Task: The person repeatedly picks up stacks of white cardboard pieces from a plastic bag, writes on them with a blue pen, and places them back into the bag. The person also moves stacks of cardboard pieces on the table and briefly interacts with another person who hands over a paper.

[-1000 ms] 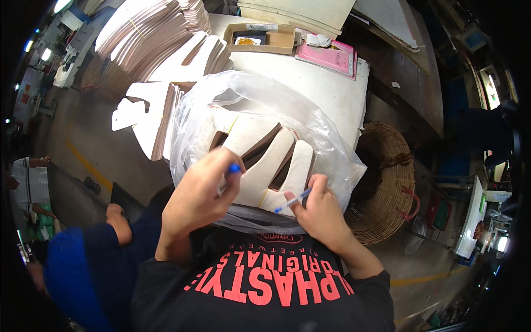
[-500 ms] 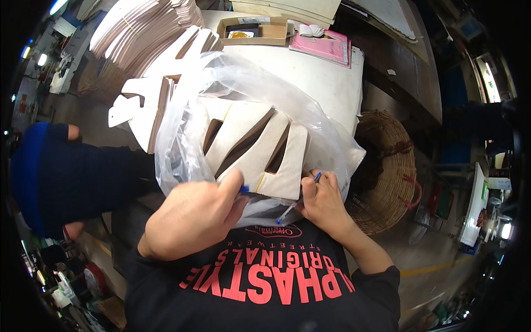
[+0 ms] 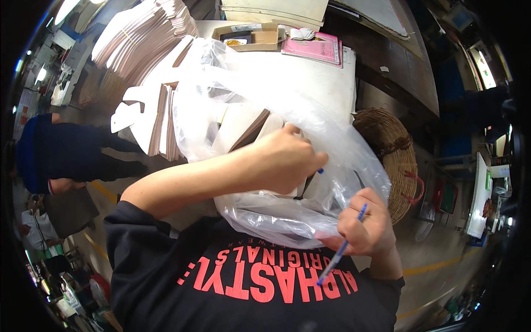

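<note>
A clear plastic bag (image 3: 354, 149) lies open around a bundle of off-white cut-out pieces (image 3: 246, 124) with brown edges. My left hand (image 3: 287, 157) reaches across over this bundle, fingers curled. A small blue pen cap (image 3: 321, 171) shows at its edge. How far the fingers grip the bundle is hidden behind the hand. Closed at the bag's right front side, my right hand (image 3: 362, 224) holds a slim pen (image 3: 344, 246) with blue ends, slanting down to the left. Its fingertips meet the rim of the bag.
More cut-out pieces (image 3: 135, 47) are stacked at the far left of the white table (image 3: 265, 66). A shallow cardboard box (image 3: 265, 39) and pink booklets (image 3: 318, 50) sit at the back. A wicker basket (image 3: 401, 166) stands right. Another person (image 3: 72, 152) is at left.
My left hand has moved right and away from me, across the bundle. My right hand has moved right and nearer, still with the pen, and the bag's near edge is drawn out to the right.
</note>
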`<state>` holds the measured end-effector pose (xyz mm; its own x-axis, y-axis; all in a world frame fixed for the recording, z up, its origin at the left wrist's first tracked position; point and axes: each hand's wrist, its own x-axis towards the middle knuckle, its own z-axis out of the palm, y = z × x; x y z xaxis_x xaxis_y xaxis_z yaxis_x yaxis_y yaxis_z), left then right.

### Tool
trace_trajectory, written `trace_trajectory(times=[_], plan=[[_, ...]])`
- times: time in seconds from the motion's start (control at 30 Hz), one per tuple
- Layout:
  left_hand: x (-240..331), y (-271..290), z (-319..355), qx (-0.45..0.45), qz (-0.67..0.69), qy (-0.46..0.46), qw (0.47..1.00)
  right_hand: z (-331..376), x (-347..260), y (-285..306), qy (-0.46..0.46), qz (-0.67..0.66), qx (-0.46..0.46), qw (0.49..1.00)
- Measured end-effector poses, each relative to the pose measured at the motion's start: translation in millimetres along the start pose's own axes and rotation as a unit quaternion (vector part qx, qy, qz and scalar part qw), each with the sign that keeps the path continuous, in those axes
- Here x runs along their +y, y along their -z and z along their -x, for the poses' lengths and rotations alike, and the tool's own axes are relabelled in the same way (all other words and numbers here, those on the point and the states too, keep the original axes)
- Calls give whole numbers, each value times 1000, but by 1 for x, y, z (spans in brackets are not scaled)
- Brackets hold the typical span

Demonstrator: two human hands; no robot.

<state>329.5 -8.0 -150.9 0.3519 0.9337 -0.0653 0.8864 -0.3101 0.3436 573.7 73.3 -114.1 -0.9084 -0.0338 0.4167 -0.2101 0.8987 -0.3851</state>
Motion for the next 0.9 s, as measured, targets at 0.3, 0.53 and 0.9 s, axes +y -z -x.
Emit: trace_trajectory(times=[0.3, 0.53, 0.9], plan=[[0, -28, -3, -117, -23, -27, 993, -8, -16, 34, -15, 94, 43, 994], [-7, -47, -5, -72, -42, -52, 995, -13, -18, 53, 14, 112, 45, 993], [-28, 115, 103, 100, 311, -55, 944, -17, -14, 39, -119, 33, 118, 985]])
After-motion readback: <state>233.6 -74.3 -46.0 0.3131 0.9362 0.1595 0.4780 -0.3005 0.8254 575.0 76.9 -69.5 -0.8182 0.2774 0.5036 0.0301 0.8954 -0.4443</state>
